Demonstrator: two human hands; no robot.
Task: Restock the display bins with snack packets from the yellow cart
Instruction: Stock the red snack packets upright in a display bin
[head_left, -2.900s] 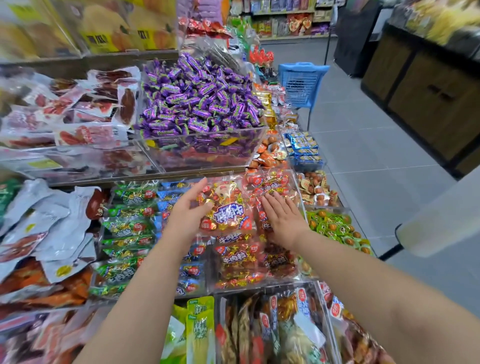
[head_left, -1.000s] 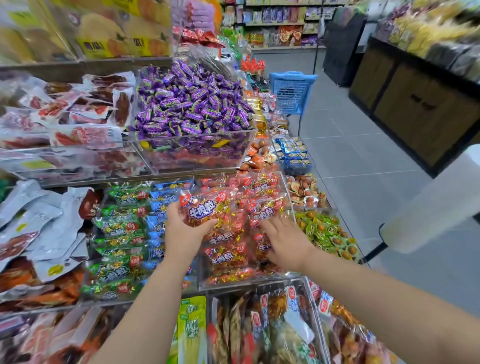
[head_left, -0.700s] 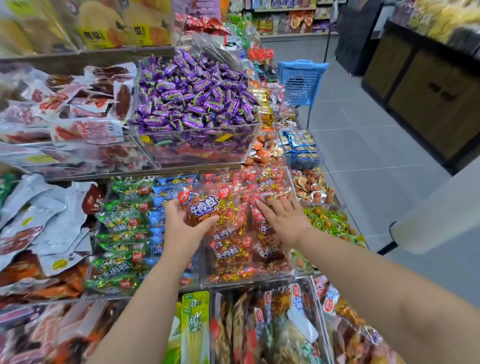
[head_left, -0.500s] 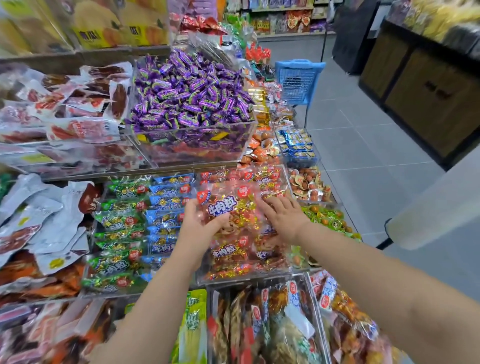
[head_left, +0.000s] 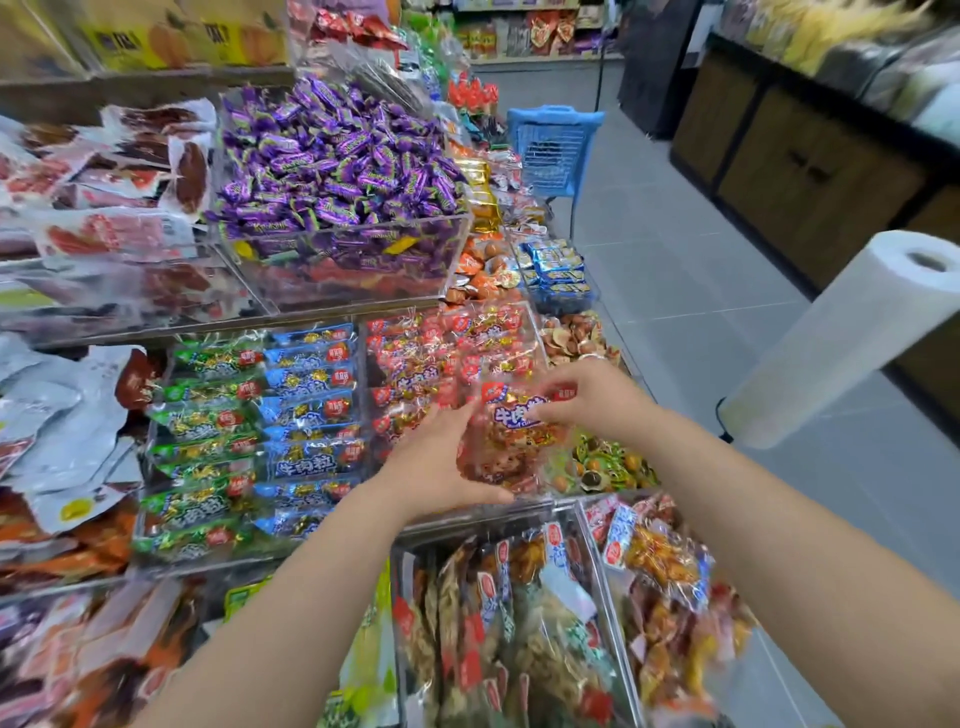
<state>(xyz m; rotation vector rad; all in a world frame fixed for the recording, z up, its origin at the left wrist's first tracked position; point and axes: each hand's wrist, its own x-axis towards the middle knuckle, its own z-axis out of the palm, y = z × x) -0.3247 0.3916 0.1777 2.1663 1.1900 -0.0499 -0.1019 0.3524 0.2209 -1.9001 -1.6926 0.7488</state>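
A red snack packet (head_left: 511, 431) with blue lettering stands upright at the front right of a clear bin (head_left: 535, 332) full of the same red packets. My left hand (head_left: 441, 462) cups its lower left side, fingers curled under it. My right hand (head_left: 587, 395) pinches its top right corner. Left of this bin lie rows of blue packets (head_left: 311, 410) and green packets (head_left: 208, 426). No yellow cart is in view.
A clear bin of purple candies (head_left: 332, 161) sits on the upper tier. A blue basket (head_left: 553, 148) stands in the aisle. A white paper roll (head_left: 852, 332) juts in from the right. More bagged snacks (head_left: 524, 623) fill the nearest bins below my arms.
The red packet has moved from the left part of the bin to its front right. My right hand lifted off the packets and took hold of its top corner.
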